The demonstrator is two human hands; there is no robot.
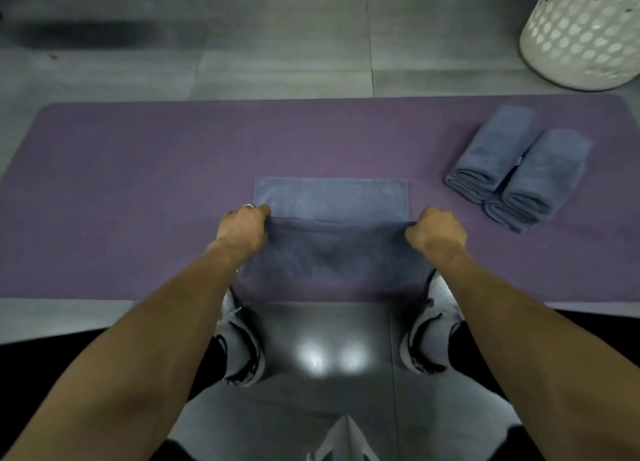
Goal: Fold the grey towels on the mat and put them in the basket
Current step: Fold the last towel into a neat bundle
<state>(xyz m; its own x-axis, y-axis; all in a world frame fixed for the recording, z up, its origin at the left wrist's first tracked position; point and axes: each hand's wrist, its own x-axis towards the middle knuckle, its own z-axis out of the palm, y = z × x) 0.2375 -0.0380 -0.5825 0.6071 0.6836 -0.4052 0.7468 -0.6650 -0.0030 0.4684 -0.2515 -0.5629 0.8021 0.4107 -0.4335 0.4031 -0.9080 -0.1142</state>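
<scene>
**A:** Head view. Why is the towel half up off the mat?

**B:** Mid-fold, I'd say. Left hand and right hand each pinch a near corner of it, fingers curled round the cloth. The near half is lifted and stretched taut between them; the far half lies flat on the mat. Holding both corners keeps the edge straight so it can land square on the far edge.

**A:** The two by the right end?

**B:** Folded towels, side by side and touching, on the mat near its right end. Likely parked there because the basket stands on the floor just beyond that corner. Short carry. Neither is in the basket yet.

**A:** So progress?

**B:** Judging by layout: two folded, one in hand, none stowed.

**A:** What can't you see?

**B:** Fingertips are hidden under the cloth, so the exact pinch is unclear. The lifted half blocks the mat strip beneath it and part of the shoes. The basket is cut off at the top and right edge; its inside isn't visible, so I can't tell if anything is in there. The frame is soft and dim, and the far left top is just dark blur.
</scene>
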